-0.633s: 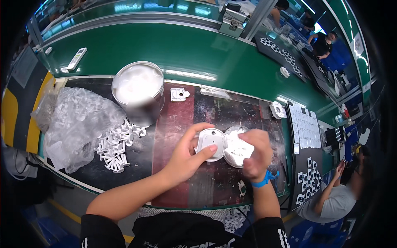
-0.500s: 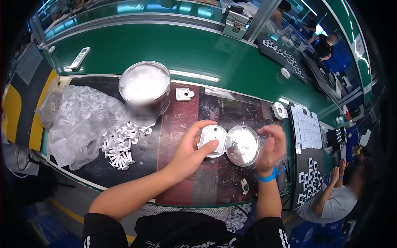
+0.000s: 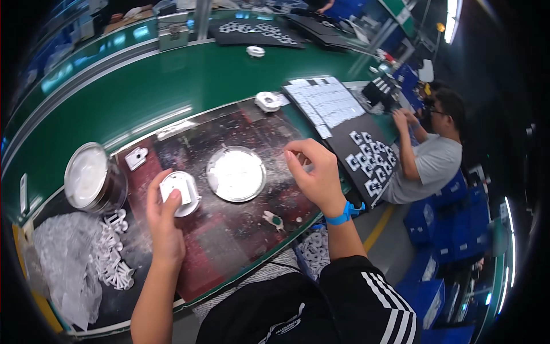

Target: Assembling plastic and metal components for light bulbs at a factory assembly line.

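Your left hand (image 3: pixel 163 223) sits at about eight o'clock on the dark mat (image 3: pixel 229 241), fingers curled around a small white round part (image 3: pixel 179 192), thumb across its top. Your right hand (image 3: pixel 315 175), at about three o'clock, is loosely closed with the fingertips pinched together; whether anything is between them cannot be told. A blue wristband (image 3: pixel 342 217) circles that wrist. Between your hands, just right of the white part, a round silver disc (image 3: pixel 236 174) lies flat on the mat, touched by neither hand. At nine o'clock stands a metal bowl (image 3: pixel 91 178), with a pile of white plastic pieces (image 3: pixel 112 258) below it. Farther off, at twelve o'clock, runs the green conveyor belt (image 3: pixel 172 86). At two o'clock another person (image 3: pixel 429 155) works over a black tray (image 3: pixel 369 157).
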`<move>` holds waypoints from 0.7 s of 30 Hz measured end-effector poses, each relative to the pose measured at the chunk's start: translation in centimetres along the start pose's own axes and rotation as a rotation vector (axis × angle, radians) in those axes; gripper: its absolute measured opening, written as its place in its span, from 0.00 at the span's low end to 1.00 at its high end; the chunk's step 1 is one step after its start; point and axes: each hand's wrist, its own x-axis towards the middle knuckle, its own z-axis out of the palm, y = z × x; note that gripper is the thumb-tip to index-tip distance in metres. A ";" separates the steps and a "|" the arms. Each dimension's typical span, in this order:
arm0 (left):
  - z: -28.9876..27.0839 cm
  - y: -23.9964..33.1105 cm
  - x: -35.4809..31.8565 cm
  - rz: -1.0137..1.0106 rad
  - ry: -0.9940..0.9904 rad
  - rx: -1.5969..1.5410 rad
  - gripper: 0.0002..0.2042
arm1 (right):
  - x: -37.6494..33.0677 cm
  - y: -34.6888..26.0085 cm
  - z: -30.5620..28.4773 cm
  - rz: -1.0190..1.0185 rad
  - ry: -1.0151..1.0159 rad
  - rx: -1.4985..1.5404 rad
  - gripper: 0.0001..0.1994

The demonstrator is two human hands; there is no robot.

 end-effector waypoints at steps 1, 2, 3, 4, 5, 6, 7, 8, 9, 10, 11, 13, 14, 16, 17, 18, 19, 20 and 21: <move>0.3 0.4 -0.3 -0.026 -0.006 -0.011 0.23 | -0.8 0.7 -1.1 0.063 0.046 -0.057 0.03; 0.4 0.4 -0.4 -0.048 -0.002 -0.027 0.22 | -1.5 1.4 -2.3 0.109 0.098 -0.166 0.03; 0.6 0.1 -0.2 -0.055 -0.017 -0.034 0.22 | -2.2 2.3 -3.6 0.153 0.149 -0.273 0.03; 0.5 0.0 -0.2 -0.046 -0.020 -0.033 0.22 | -2.8 3.3 -4.9 0.180 0.178 -0.372 0.04; 0.6 -0.1 -0.1 -0.036 -0.021 -0.032 0.22 | -3.4 4.2 -6.2 0.216 0.200 -0.372 0.04; 0.9 -0.1 0.0 -0.036 -0.029 -0.034 0.22 | -3.9 4.7 -7.5 0.250 0.224 -0.372 0.04; 1.2 -0.4 0.1 -0.055 -0.033 -0.043 0.21 | -4.2 4.4 -8.4 0.303 0.212 -0.364 0.04; 1.5 -0.6 0.2 -0.074 -0.036 -0.051 0.21 | -4.4 4.3 -9.1 0.322 0.200 -0.296 0.04; 0.3 -0.6 0.1 -0.077 -0.014 -0.070 0.20 | -3.8 3.7 -7.6 0.318 0.152 -0.206 0.05; 0.0 -0.7 0.0 -0.095 -0.005 -0.083 0.20 | -3.5 2.1 -6.6 0.313 0.086 -0.078 0.05; -0.4 -0.7 0.0 -0.104 0.015 -0.095 0.20 | -3.1 0.5 -5.4 0.244 -0.016 -0.003 0.05; -1.1 -1.4 0.4 -0.131 0.051 -0.124 0.19 | -2.2 -3.2 -2.0 0.031 -0.189 0.114 0.06; -1.4 -2.1 0.6 -0.161 0.090 -0.145 0.18 | -2.1 -4.8 0.1 -0.059 -0.290 0.160 0.08; -1.0 -2.3 1.2 -0.214 0.106 -0.201 0.18 | -1.4 -9.1 3.0 -0.351 -0.444 0.152 0.10; -0.9 -2.5 1.5 -0.226 0.094 -0.275 0.18 | -1.1 -11.2 4.5 -0.434 -0.508 0.181 0.12; -1.0 -3.0 2.0 -0.186 0.073 -0.352 0.19 | -0.9 -13.1 6.0 -0.523 -0.563 0.206 0.13; -1.2 -3.4 2.3 -0.109 0.065 -0.441 0.20 | -0.7 -14.7 7.6 -0.556 -0.670 0.216 0.14; -1.6 -2.5 2.3 -0.122 0.068 -0.323 0.21 | -0.7 -15.5 9.5 -0.593 -0.712 0.234 0.13; -2.2 -2.2 1.2 0.106 0.012 0.152 0.18 | -0.5 -16.2 11.5 -0.629 -0.744 0.240 0.13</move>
